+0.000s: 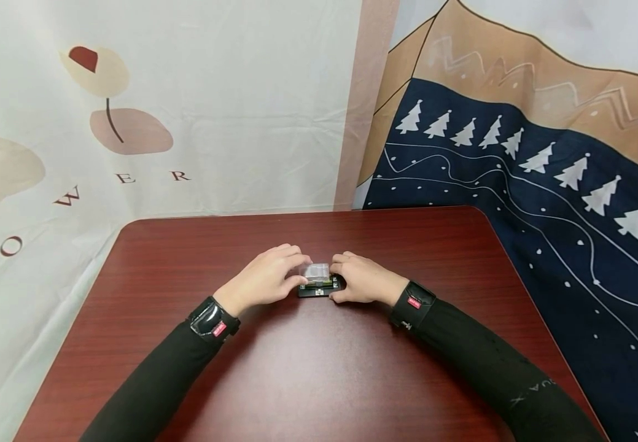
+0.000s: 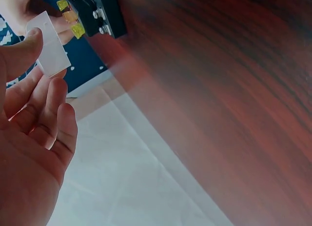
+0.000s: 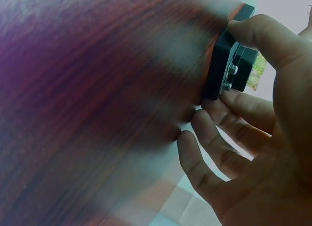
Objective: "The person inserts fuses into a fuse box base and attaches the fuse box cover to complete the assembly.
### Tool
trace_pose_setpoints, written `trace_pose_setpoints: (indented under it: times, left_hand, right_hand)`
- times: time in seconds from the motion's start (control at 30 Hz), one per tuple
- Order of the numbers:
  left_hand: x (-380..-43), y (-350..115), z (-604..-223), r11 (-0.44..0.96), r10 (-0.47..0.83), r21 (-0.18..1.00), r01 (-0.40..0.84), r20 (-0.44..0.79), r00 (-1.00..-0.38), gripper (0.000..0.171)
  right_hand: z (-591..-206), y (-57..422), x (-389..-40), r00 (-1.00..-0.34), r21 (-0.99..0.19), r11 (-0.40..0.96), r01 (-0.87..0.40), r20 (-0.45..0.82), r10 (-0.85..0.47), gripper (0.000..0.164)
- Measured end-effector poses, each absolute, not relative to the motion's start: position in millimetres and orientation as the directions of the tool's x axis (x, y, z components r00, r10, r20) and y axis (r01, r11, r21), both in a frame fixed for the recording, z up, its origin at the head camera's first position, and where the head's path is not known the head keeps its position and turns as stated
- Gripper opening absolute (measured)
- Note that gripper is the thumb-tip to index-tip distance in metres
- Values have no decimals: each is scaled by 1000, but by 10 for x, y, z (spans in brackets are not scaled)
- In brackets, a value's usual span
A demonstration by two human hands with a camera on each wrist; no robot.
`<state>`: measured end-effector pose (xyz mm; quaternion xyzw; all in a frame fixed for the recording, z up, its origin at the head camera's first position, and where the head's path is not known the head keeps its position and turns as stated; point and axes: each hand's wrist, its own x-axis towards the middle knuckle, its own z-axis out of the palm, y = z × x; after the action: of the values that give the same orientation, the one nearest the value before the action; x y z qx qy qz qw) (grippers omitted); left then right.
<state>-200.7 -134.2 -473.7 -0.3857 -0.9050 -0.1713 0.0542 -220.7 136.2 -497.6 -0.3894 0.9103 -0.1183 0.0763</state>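
Observation:
A small black fuse block lies on the table, with silver screws on its side and yellow translucent blade fuses standing out of it. My left hand pinches a clear plastic cover between thumb and fingers. In the head view this cover appears over the block's far part; in the left wrist view a gap shows between it and the fuses. My right hand grips the block's right end, thumb on one edge and fingers at the opposite edge. The cover's far side is hidden.
The reddish-brown wooden table has rounded far corners. Behind it hangs a pale printed cloth, and a dark blue cloth with white trees hangs along the right. Both forearms wear black sleeves and wrist straps.

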Motion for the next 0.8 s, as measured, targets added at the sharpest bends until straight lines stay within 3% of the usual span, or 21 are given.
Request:
trace_pose_setpoints:
  times: [0.33,0.8]
  left_hand:
    - [-1994,-1279,-4756,652,693,268,710,171,-701,29]
    - [-1980,-1246,-4806,642,702,255,723,183,-689,30]
  right_hand:
    - [-5003,1366,-2217,-695,-281,678,-679,-53,-717,49]
    - [-5023,1385,-2218,-693,-310,667,-677,-36,-720,46]
